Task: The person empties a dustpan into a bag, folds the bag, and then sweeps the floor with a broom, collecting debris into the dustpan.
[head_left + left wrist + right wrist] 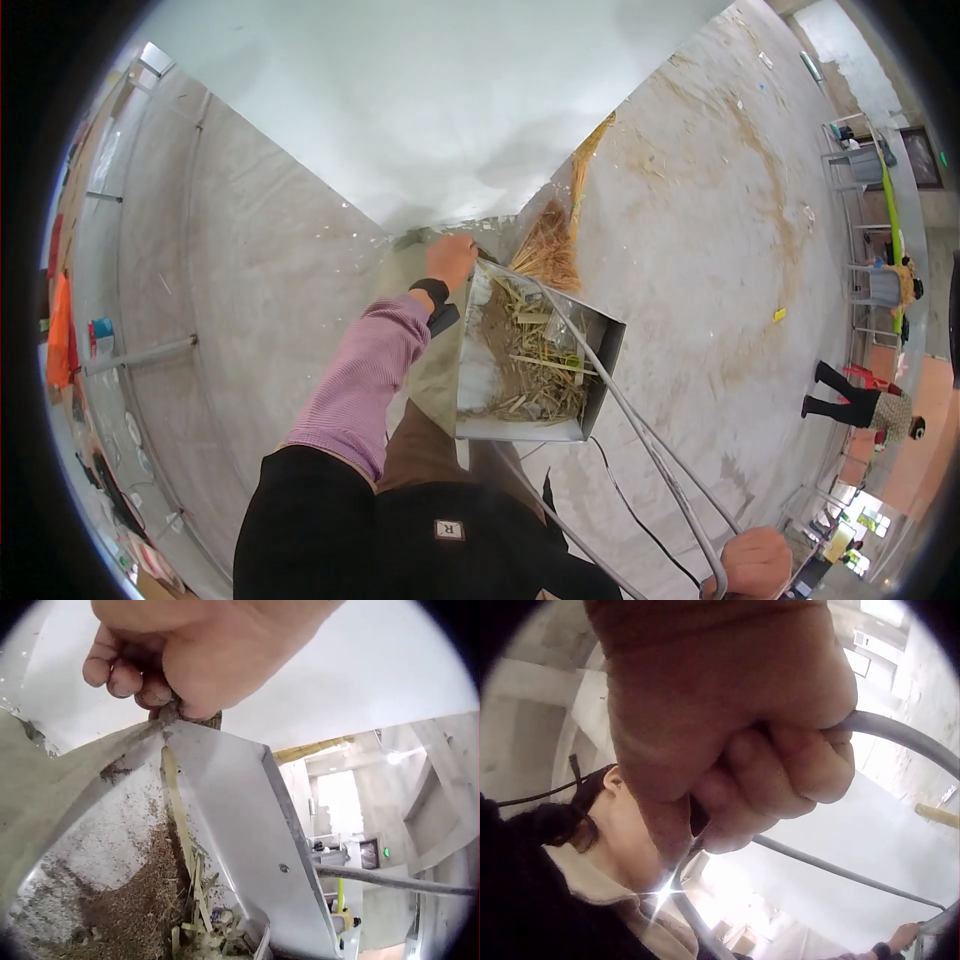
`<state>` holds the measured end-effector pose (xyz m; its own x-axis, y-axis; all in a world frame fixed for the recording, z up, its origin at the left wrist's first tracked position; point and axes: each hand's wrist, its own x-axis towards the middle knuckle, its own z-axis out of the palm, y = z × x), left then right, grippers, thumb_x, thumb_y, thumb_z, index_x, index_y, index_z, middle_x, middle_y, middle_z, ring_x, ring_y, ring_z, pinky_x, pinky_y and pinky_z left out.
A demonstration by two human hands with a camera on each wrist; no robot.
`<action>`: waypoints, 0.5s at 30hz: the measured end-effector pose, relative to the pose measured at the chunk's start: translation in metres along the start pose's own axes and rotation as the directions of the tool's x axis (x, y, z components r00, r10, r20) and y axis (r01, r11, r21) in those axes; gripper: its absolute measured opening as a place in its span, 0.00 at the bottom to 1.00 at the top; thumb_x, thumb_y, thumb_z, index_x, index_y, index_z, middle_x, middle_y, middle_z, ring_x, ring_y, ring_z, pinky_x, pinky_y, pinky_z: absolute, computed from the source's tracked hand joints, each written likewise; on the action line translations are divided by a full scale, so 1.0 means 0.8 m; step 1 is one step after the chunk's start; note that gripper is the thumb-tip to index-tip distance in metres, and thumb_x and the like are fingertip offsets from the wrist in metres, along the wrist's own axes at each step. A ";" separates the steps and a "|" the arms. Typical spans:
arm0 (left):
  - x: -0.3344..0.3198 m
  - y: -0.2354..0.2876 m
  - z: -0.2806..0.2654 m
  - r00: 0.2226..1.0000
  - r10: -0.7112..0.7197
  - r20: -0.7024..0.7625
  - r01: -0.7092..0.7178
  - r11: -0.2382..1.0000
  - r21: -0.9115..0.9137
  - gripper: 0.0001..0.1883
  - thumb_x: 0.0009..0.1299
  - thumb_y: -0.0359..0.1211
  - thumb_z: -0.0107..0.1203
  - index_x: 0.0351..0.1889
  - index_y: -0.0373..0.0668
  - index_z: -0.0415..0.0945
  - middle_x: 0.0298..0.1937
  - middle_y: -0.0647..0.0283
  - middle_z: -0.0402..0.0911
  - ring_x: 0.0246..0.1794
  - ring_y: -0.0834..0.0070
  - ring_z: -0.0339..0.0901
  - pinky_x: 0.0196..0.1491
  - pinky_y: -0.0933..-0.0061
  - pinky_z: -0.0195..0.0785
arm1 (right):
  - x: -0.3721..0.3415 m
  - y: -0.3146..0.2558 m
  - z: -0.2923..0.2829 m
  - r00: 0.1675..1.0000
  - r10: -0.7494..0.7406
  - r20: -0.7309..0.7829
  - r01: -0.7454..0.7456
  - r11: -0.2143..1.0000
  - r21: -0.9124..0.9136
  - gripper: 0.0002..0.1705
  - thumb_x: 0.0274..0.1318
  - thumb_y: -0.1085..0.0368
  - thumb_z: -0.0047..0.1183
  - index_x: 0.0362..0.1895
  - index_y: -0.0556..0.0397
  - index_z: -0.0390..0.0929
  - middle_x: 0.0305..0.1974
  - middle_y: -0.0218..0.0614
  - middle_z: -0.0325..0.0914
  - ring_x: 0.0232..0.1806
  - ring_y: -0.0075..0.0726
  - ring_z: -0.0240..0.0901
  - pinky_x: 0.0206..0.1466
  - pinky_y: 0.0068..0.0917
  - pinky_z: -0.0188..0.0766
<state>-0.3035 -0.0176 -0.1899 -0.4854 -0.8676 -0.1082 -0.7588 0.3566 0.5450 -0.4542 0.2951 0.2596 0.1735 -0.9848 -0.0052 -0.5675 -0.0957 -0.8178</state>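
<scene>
A metal dustpan with a long bent-rod handle holds straw bits, brown dust and scraps. My right hand grips the grey rod at its bend, fingers curled round it in the right wrist view. At the pan's far corner, my left hand pinches the gathered edge of a greenish cloth sack. In the left wrist view its curled fingers sit right at the pan's corner, with the sack cloth running down beside the dust. Most of the sack is hidden under the pan and arm.
A large white block-like surface stands just ahead. A straw broom leans by its corner. Straw litter lies on the concrete floor to the right, where another person stands farther off. A black cable hangs near my legs.
</scene>
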 end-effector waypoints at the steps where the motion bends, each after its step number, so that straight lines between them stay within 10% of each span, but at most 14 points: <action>1: -0.004 -0.002 -0.002 1.000 0.024 -0.008 -0.024 1.000 0.018 0.10 0.59 0.38 0.48 0.29 0.41 0.75 0.30 0.54 0.77 0.34 0.54 0.73 0.37 0.56 0.66 | 0.000 0.002 -0.002 1.000 -0.002 0.008 0.002 1.000 0.011 0.28 0.31 0.44 0.62 0.09 0.52 0.65 0.07 0.28 0.50 0.06 0.29 0.49 0.13 0.26 0.38; 15: -0.023 -0.014 -0.035 0.991 0.048 -0.128 -0.042 0.998 0.046 0.10 0.57 0.35 0.46 0.27 0.40 0.75 0.31 0.53 0.77 0.34 0.55 0.73 0.37 0.57 0.66 | 0.017 -0.002 -0.014 0.995 -0.006 0.100 0.009 1.000 -0.022 0.29 0.30 0.45 0.63 0.07 0.51 0.61 0.07 0.29 0.49 0.06 0.30 0.48 0.13 0.28 0.38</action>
<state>-0.2738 -0.0158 -0.1706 -0.4615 -0.8868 0.0251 -0.7571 0.4084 0.5099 -0.4601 0.2800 0.2674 0.2568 -0.9647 -0.0576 -0.5838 -0.1074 -0.8048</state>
